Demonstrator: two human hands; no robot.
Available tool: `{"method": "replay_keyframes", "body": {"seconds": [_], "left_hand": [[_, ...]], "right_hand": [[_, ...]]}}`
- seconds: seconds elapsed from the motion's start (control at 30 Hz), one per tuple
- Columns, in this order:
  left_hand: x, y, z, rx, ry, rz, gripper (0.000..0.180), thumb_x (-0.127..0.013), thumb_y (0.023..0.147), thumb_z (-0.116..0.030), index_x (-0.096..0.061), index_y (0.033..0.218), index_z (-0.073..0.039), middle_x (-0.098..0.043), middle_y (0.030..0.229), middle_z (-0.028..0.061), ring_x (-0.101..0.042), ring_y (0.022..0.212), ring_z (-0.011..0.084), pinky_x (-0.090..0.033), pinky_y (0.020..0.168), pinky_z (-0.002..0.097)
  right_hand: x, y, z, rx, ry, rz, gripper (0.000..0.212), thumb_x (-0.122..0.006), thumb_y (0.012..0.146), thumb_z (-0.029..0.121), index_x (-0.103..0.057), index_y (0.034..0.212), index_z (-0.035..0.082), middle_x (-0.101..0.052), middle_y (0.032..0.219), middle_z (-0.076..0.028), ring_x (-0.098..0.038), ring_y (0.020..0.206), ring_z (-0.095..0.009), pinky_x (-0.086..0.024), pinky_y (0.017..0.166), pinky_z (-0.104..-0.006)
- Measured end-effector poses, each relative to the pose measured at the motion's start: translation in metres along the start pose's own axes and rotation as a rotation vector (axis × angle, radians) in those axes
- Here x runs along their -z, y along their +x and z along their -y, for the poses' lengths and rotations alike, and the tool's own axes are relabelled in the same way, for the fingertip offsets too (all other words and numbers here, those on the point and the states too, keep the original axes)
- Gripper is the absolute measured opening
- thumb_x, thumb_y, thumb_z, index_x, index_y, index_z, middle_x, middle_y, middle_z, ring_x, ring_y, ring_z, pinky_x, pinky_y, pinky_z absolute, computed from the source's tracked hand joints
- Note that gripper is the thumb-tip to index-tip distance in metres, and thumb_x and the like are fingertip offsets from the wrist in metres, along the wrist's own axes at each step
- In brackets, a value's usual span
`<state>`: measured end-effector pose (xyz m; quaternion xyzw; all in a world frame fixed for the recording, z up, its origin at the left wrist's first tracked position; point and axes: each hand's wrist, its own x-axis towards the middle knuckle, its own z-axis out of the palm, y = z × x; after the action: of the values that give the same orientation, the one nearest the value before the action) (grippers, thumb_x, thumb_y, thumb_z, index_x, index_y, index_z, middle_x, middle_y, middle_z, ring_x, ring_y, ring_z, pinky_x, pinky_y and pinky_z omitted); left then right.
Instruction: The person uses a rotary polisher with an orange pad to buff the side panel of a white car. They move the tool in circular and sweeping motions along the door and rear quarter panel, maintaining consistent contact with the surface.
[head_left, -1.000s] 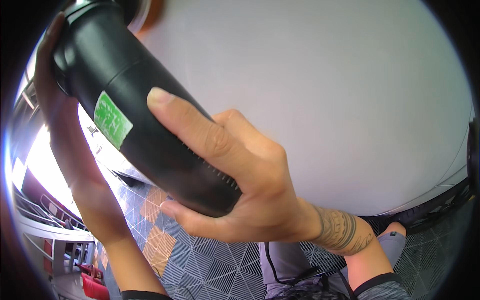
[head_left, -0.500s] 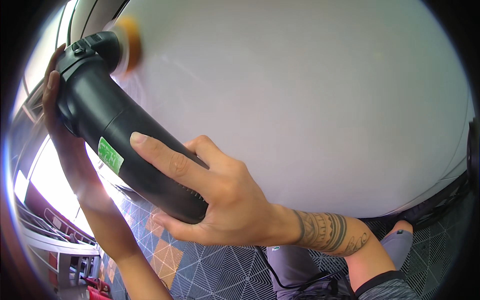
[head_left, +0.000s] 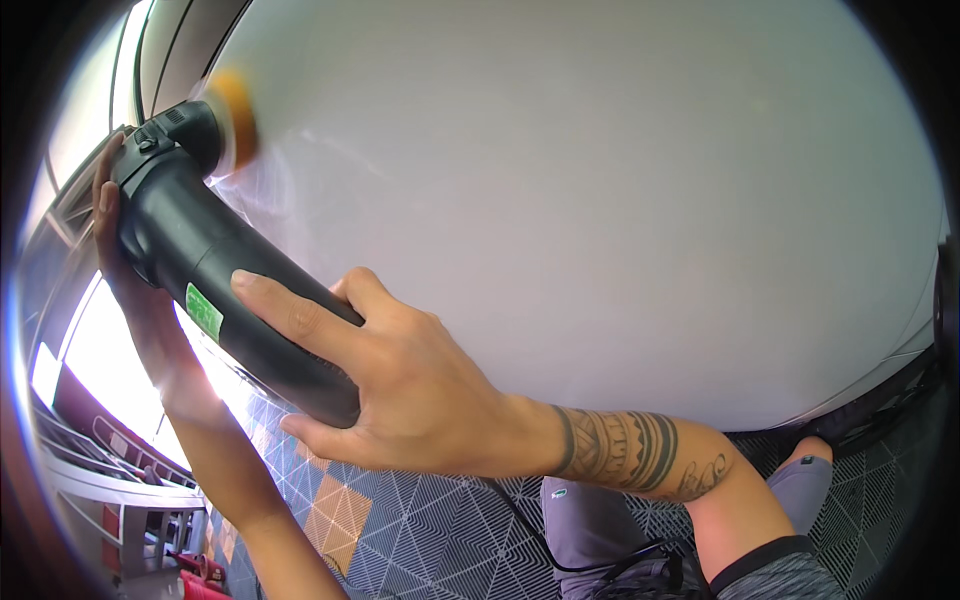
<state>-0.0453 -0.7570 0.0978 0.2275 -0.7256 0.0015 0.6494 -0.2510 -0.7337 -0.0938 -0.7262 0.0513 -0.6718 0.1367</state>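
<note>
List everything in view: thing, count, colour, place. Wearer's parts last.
Polisher: 1, black, left of centre
Pad: 1, orange, blurred, on the polisher's head
Sticker: 1, green, on the polisher's body
Panel: 1, pale grey, centre to right
Cord: 1, black, bottom centre
Floor tiles: many, dark grey and orange-tan, below
Rack: 1, pale grey, lower left
Red items: count unclear, lower left
Trousers: 1 pair, grey-purple, bottom
Right hand: 1, bare, gripping the polisher's rear
Left hand: 1, bare, on the polisher's head end
</note>
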Motion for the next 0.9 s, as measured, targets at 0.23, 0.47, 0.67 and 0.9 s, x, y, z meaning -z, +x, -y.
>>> {"method": "replay_keyframes", "body": {"seconds": [0.23, 0.47, 0.67, 0.9], "left_hand": [[0.016, -0.001, 0.011, 0.032, -0.052, 0.038, 0.067, -0.059, 0.084, -0.042, -0.044, 0.140, -0.007, -0.054, 0.125, 0.0208, -0.065, 0.104, 0.0291, -0.057, 0.090, 0.0384], [0.041, -0.003, 0.030, 0.058, -0.138, 0.088, 0.065, -0.060, 0.084, -0.038, -0.044, 0.140, -0.008, -0.053, 0.125, 0.0196, -0.064, 0.105, 0.0294, -0.057, 0.090, 0.0389], [0.040, -0.020, 0.033, 0.077, -0.126, -0.025, 0.064, -0.059, 0.086, -0.037, -0.045, 0.140, -0.007, -0.052, 0.127, 0.0186, -0.062, 0.110, 0.0303, -0.056, 0.092, 0.0412], [0.043, -0.044, 0.045, 0.108, -0.248, -0.003, 0.064, -0.058, 0.088, -0.038, -0.039, 0.142, -0.008, -0.052, 0.125, 0.0196, -0.062, 0.109, 0.0326, -0.056, 0.090, 0.0446]], "right_hand": [[-0.009, 0.004, 0.000, -0.086, 0.049, 0.040, 0.093, -0.079, 0.068, 0.016, -0.036, 0.150, 0.018, -0.048, 0.095, -0.022, -0.059, 0.073, -0.032, -0.053, 0.064, -0.0398], [-0.012, 0.001, -0.002, -0.150, 0.112, 0.118, 0.093, -0.077, 0.068, 0.009, -0.033, 0.150, 0.014, -0.046, 0.101, -0.020, -0.061, 0.073, -0.031, -0.056, 0.065, -0.0370], [-0.013, -0.003, -0.003, -0.161, 0.121, 0.152, 0.089, -0.078, 0.070, 0.011, -0.035, 0.149, 0.013, -0.046, 0.100, -0.018, -0.061, 0.073, -0.028, -0.057, 0.065, -0.0359], [-0.006, -0.016, 0.001, -0.228, 0.142, 0.211, 0.085, -0.078, 0.072, 0.015, -0.039, 0.148, 0.013, -0.047, 0.100, -0.017, -0.060, 0.077, -0.027, -0.054, 0.067, -0.0361]]}}
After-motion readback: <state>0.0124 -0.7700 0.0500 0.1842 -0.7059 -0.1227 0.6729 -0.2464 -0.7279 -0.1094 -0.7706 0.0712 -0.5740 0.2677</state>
